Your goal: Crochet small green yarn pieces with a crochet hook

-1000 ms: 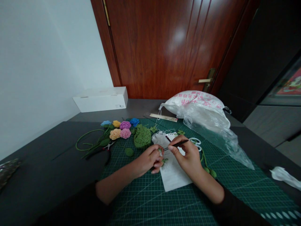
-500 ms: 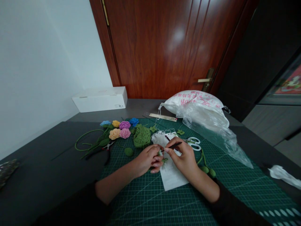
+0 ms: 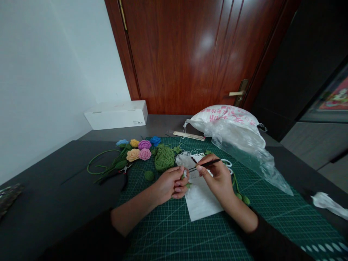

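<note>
My left hand point(image 3: 170, 185) is closed around a small green and white piece point(image 3: 184, 174), mostly hidden by the fingers; white fluff seems to show at its top. In my right hand point(image 3: 217, 177) I pinch slim black tweezers point(image 3: 209, 163), their thin tips pointing left, just beside that piece. Under both hands lies a white sheet of notepaper point(image 3: 201, 203) with a dark pen point(image 3: 194, 160) across its top. A clump of white fluff point(image 3: 182, 158) rests behind my fingers, near a ball of green yarn point(image 3: 164, 158).
Crocheted flowers point(image 3: 144, 154) and pliers point(image 3: 125, 174) lie left on the green cutting mat point(image 3: 160, 232). Right of my hand are white-handled scissors point(image 3: 227, 165) and green stems with buds point(image 3: 244, 199). A plastic bag point(image 3: 228, 121) and a white box point(image 3: 116, 115) stand at the back.
My right hand has moved slightly right, drawing the tweezers away from the piece, so their tips now show. My left hand stays nearly in place, still holding it.
</note>
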Demonstrator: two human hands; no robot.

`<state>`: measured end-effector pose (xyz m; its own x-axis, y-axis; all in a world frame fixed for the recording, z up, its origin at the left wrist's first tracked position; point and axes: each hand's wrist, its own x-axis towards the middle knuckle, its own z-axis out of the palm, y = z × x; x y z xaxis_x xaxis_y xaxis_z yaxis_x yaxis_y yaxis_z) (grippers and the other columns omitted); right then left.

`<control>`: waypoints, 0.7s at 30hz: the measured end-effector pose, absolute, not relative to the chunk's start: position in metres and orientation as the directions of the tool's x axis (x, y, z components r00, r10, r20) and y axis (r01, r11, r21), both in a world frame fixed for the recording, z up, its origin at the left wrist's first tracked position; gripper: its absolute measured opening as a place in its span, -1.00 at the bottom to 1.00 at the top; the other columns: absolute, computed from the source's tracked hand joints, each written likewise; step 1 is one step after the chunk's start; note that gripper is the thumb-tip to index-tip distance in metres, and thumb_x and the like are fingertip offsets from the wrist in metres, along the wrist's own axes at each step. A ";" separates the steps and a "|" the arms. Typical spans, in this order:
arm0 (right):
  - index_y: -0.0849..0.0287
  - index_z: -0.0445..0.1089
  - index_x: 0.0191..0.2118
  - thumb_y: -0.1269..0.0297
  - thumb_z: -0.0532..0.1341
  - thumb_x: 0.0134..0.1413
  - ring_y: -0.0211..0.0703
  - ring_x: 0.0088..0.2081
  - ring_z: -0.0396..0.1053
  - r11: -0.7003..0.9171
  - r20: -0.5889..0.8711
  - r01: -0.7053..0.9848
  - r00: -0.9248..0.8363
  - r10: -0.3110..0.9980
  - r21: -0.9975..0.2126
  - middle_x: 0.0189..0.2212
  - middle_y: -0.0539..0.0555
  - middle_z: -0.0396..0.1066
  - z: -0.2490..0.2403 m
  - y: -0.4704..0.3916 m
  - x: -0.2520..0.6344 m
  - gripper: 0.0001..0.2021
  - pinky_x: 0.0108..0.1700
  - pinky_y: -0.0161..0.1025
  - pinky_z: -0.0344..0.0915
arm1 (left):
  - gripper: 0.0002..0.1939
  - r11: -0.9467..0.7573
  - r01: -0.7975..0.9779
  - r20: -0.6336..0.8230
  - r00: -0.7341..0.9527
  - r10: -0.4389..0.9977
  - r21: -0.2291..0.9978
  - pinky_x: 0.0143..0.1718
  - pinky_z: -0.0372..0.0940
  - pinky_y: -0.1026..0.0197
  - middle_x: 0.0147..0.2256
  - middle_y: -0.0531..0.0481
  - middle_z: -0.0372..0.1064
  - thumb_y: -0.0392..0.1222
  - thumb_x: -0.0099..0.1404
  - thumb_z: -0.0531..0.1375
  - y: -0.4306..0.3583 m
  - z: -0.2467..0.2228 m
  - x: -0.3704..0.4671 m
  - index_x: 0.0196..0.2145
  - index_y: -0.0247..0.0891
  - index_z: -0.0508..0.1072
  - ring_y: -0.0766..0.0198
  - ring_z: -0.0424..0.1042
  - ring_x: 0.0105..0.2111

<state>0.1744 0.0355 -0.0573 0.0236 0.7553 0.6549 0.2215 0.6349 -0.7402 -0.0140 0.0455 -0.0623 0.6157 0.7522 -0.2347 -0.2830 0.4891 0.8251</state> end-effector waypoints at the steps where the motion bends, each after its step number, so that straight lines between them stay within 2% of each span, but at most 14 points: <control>1: 0.09 0.41 -0.28 0.31 0.29 0.23 -0.20 -0.45 0.40 0.641 0.659 0.218 0.013 0.752 -0.736 -0.40 0.00 0.42 -0.058 0.035 0.172 -0.94 -0.41 -0.25 0.36 | -0.68 0.489 -0.284 -0.233 0.617 0.752 0.825 -0.73 -0.10 0.43 -0.62 0.24 -0.04 0.10 0.37 0.21 0.045 -0.062 -0.014 -0.30 -0.22 0.35 0.44 -0.10 -0.69; 17: 0.10 0.45 -0.37 0.39 0.30 0.17 -0.16 -0.41 0.46 0.674 0.692 0.272 -0.038 0.721 -0.687 -0.45 0.00 0.47 -0.065 0.034 0.157 -0.90 -0.36 -0.24 0.38 | -0.72 0.505 -0.284 -0.235 0.635 0.736 0.815 -0.73 -0.09 0.43 -0.63 0.25 0.01 0.06 0.38 0.21 0.042 -0.066 -0.011 -0.29 -0.17 0.27 0.43 -0.10 -0.71; 21: 0.10 0.44 -0.34 0.36 0.30 0.19 -0.17 -0.41 0.42 0.675 0.703 0.290 -0.011 0.711 -0.678 -0.45 0.00 0.45 -0.059 0.034 0.165 -0.92 -0.36 -0.24 0.35 | -0.71 0.507 -0.298 -0.227 0.637 0.737 0.809 -0.73 -0.10 0.42 -0.63 0.24 -0.01 0.07 0.39 0.18 0.044 -0.066 -0.012 -0.28 -0.21 0.31 0.43 -0.10 -0.70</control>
<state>0.1654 0.0345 -0.0595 -0.0115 0.7109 0.7032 0.2904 0.6753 -0.6780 -0.0124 0.0441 -0.0657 0.6368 0.7369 -0.2267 -0.2981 0.5066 0.8090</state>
